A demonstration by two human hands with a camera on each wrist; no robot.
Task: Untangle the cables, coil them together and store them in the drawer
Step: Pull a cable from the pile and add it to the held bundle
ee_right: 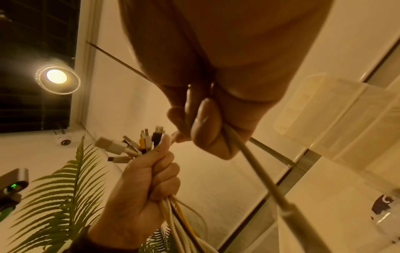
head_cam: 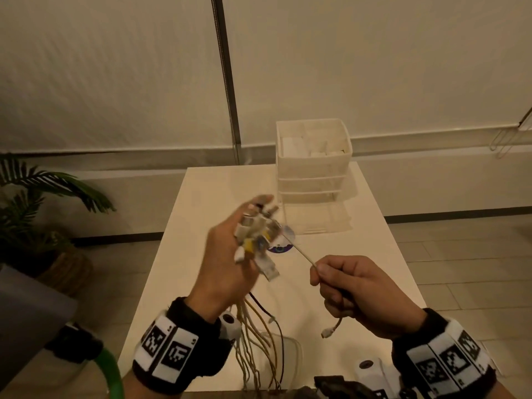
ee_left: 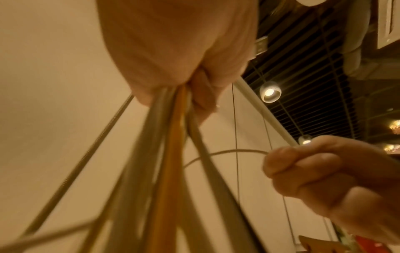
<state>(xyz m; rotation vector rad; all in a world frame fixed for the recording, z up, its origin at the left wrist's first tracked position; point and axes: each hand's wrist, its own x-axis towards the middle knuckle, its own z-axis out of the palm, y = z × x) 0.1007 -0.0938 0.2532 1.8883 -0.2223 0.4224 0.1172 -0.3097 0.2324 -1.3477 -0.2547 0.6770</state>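
Note:
My left hand (head_cam: 230,254) grips a bundle of cables (head_cam: 256,335) above the white table (head_cam: 201,197), with their plugs (head_cam: 256,237) fanned out above the fist; the plugs (ee_right: 140,145) also show in the right wrist view. White, yellow and dark cords (ee_left: 164,154) hang down from the fist toward the table's near edge. My right hand (head_cam: 351,289) pinches one thin white cable (head_cam: 299,254) that runs taut to the bundle. Its short end with a small white plug (head_cam: 328,332) dangles below the fist. A white drawer unit (head_cam: 312,162) stands at the table's far end, its lowest drawer (head_cam: 316,217) pulled out.
A round sticker (head_cam: 279,249) lies on the table behind the plugs. A potted palm (head_cam: 34,203) stands on the floor to the left. White walls with a metal post (head_cam: 227,82) rise behind the table. A green tube (head_cam: 110,370) and dark gear sit at the lower left.

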